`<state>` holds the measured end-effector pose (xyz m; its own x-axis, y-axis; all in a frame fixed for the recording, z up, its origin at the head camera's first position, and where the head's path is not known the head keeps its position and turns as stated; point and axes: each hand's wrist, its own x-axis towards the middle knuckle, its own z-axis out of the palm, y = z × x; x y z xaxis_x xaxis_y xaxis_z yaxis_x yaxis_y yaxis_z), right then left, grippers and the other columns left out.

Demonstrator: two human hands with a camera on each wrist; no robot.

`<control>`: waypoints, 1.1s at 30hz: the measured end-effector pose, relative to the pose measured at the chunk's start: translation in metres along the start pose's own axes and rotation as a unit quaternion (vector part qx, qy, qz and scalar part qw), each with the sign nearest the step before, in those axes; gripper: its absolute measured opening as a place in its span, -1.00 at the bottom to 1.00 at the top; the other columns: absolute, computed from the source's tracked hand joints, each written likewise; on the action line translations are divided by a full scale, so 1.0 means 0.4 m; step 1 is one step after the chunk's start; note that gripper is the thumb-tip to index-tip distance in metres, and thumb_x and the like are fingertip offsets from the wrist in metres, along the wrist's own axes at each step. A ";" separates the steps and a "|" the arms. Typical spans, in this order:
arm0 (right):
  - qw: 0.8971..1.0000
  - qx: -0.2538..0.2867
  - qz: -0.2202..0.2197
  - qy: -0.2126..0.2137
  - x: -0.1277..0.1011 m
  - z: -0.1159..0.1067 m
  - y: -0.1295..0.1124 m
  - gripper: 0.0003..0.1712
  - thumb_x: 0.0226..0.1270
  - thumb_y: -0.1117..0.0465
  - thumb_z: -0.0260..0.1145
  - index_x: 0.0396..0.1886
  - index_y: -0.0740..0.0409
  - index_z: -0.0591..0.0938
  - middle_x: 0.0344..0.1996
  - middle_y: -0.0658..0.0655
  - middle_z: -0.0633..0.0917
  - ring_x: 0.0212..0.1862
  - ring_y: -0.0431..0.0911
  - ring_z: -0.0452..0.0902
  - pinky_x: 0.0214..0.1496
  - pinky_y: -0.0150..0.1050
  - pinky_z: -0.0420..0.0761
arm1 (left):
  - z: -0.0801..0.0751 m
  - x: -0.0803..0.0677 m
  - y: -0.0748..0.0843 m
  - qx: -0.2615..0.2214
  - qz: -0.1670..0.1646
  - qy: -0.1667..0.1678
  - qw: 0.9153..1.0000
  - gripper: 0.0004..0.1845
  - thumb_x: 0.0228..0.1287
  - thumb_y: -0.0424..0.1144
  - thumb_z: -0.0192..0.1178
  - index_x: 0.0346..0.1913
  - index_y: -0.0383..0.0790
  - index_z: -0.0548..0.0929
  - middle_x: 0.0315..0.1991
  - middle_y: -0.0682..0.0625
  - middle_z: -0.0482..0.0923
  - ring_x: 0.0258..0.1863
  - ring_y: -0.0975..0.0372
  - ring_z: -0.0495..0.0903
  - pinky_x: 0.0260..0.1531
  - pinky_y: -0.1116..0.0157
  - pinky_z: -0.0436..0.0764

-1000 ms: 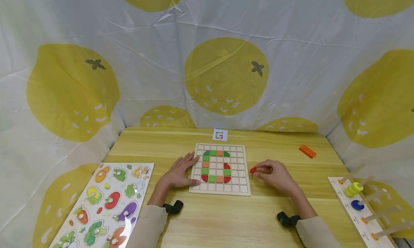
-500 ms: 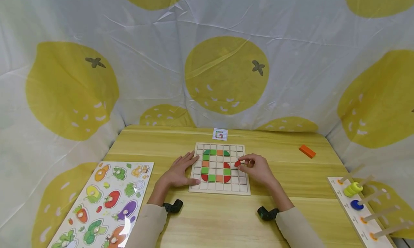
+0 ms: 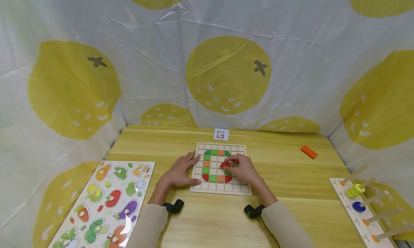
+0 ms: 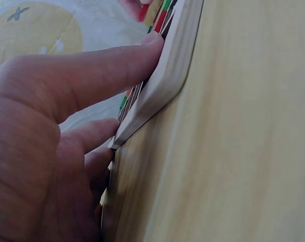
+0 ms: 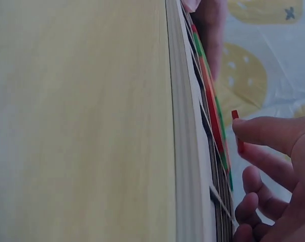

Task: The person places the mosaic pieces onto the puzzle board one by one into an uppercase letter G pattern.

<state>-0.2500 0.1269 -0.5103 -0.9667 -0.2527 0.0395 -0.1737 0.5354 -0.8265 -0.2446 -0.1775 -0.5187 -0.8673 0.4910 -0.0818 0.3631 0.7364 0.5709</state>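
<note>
A square wooden grid board point(image 3: 240, 187) lies on the table, with green, orange and red tiles forming a G-like shape in its cells. My left hand point(image 3: 178, 174) rests on the board's left edge, fingers fairly straight and thumb point(image 4: 137, 60) over the near corner. Above the right half of the grid, my right hand point(image 3: 242, 169) pinches a small red tile with a rounded edge point(image 5: 240, 144) between thumb and index finger. In the right wrist view that tile is apart from the board. The right hand partly hides the tiles beneath it.
Behind the board lies a small card point(image 3: 221, 134) printed with a coloured G. An orange block point(image 3: 308, 151) sits at the back right. A vegetable puzzle board point(image 3: 149, 166) is at left; a peg board point(image 3: 352, 214) with yellow and blue rings stands at right.
My right hand has moved left with the red tile, from beside the board to over the grid's right half. My left hand has stayed on the board's left edge.
</note>
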 end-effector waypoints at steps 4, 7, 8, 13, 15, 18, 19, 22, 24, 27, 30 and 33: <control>1.000 -0.010 0.015 -0.001 0.007 0.014 -0.011 -0.77 0.22 0.17 0.57 -0.13 0.06 0.81 -0.47 0.01 0.58 -0.35 -0.12 0.42 -0.26 -0.29 0.42 | 0.006 0.002 -0.001 -0.001 0.003 0.002 1.000 0.09 0.12 0.28 0.42 0.64 -0.02 0.18 0.70 -0.04 -0.09 0.70 0.01 -0.15 0.66 -0.09 -0.14; 1.000 -0.017 0.025 0.002 0.007 0.018 -0.015 -0.77 0.22 0.18 0.57 -0.13 0.07 0.81 -0.48 0.01 0.57 -0.36 -0.12 0.41 -0.25 -0.27 0.42 | 0.008 0.005 0.001 -0.001 0.004 0.000 1.000 0.09 0.12 0.28 0.42 0.64 -0.02 0.18 0.70 -0.04 -0.10 0.70 0.01 -0.16 0.66 -0.09 -0.15; 0.999 -0.021 0.026 0.004 0.008 0.019 -0.014 -0.78 0.22 0.18 0.57 -0.14 0.07 0.81 -0.49 0.00 0.57 -0.37 -0.12 0.41 -0.26 -0.27 0.42 | 0.008 0.005 0.003 -0.001 0.004 -0.001 1.000 0.09 0.12 0.27 0.42 0.64 -0.02 0.18 0.70 -0.04 -0.10 0.70 0.02 -0.16 0.66 -0.09 -0.15; 0.999 -0.024 0.035 0.005 0.008 0.023 -0.013 -0.77 0.21 0.20 0.57 -0.13 0.09 0.81 -0.49 0.00 0.55 -0.37 -0.12 0.40 -0.26 -0.27 0.40 | 0.007 0.004 0.006 0.002 0.002 -0.002 1.000 0.09 0.12 0.25 0.43 0.64 -0.02 0.18 0.70 -0.04 -0.09 0.70 0.02 -0.16 0.66 -0.09 -0.15; 0.999 -0.022 0.038 0.005 0.006 0.024 -0.013 -0.76 0.20 0.21 0.57 -0.13 0.10 0.80 -0.49 0.00 0.55 -0.36 -0.12 0.40 -0.26 -0.26 0.40 | 0.008 0.003 0.007 0.001 0.002 -0.002 1.000 0.09 0.12 0.25 0.43 0.64 -0.03 0.18 0.70 -0.04 -0.09 0.70 0.02 -0.16 0.66 -0.09 -0.15; 0.999 -0.019 0.042 0.004 0.004 0.025 -0.014 -0.75 0.20 0.21 0.57 -0.12 0.11 0.80 -0.48 0.01 0.55 -0.35 -0.11 0.41 -0.26 -0.26 0.41 | 0.008 0.001 0.008 -0.002 0.003 0.000 1.000 0.09 0.11 0.25 0.44 0.64 -0.03 0.19 0.70 -0.04 -0.08 0.70 0.02 -0.16 0.66 -0.09 -0.16; 0.999 -0.018 0.043 0.005 0.004 0.026 -0.014 -0.74 0.20 0.21 0.57 -0.11 0.11 0.80 -0.47 0.01 0.55 -0.35 -0.11 0.41 -0.26 -0.25 0.41 | 0.009 0.000 0.008 -0.003 0.003 0.001 1.000 0.09 0.11 0.25 0.44 0.64 -0.03 0.19 0.70 -0.04 -0.08 0.70 0.02 -0.16 0.66 -0.09 -0.16; 0.999 -0.018 0.047 0.003 0.003 0.024 -0.014 -0.74 0.20 0.20 0.58 -0.11 0.09 0.80 -0.48 0.01 0.55 -0.35 -0.11 0.40 -0.25 -0.26 0.41 | 0.011 0.000 0.007 -0.004 0.004 0.002 1.000 0.09 0.11 0.24 0.44 0.64 -0.03 0.19 0.70 -0.04 -0.08 0.70 0.01 -0.15 0.66 -0.09 -0.15; 0.999 -0.017 0.046 0.001 0.003 0.023 -0.013 -0.75 0.19 0.21 0.58 -0.11 0.08 0.80 -0.49 0.01 0.55 -0.36 -0.12 0.40 -0.26 -0.26 0.41 | 0.014 0.001 0.005 -0.003 0.004 0.003 1.000 0.09 0.11 0.24 0.44 0.64 -0.03 0.18 0.70 -0.04 -0.08 0.70 0.01 -0.15 0.66 -0.10 -0.15; 0.999 -0.011 0.042 -0.005 0.003 0.019 -0.010 -0.75 0.20 0.21 0.57 -0.12 0.08 0.80 -0.49 0.01 0.55 -0.37 -0.13 0.41 -0.26 -0.27 0.42 | 0.017 0.002 0.002 -0.002 0.006 0.003 1.000 0.09 0.11 0.24 0.44 0.64 -0.04 0.18 0.70 -0.05 -0.08 0.70 0.00 -0.14 0.65 -0.11 -0.13; 0.999 0.002 0.034 -0.010 0.003 0.012 -0.003 -0.75 0.23 0.20 0.56 -0.09 0.10 0.80 -0.47 0.01 0.56 -0.38 -0.13 0.41 -0.28 -0.30 0.42 | 0.017 0.002 0.000 -0.002 0.007 0.004 1.000 0.10 0.11 0.25 0.43 0.64 -0.03 0.18 0.70 -0.05 -0.08 0.70 0.00 -0.14 0.65 -0.11 -0.13; 1.000 0.009 0.022 -0.021 0.002 -0.005 0.009 -0.73 0.27 0.17 0.53 -0.04 0.08 0.80 -0.41 0.01 0.59 -0.36 -0.13 0.42 -0.30 -0.33 0.43 | 0.015 0.001 -0.001 -0.007 0.007 0.007 1.000 0.09 0.10 0.24 0.45 0.64 -0.04 0.20 0.70 -0.07 -0.06 0.69 -0.01 -0.13 0.66 -0.10 -0.13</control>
<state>-0.2516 0.1304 -0.5123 -0.9648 -0.2623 -0.0200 -0.1275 0.5329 -0.8365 -0.2431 -0.1748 -0.5237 -0.8667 0.4950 -0.0618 0.3709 0.7223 0.5838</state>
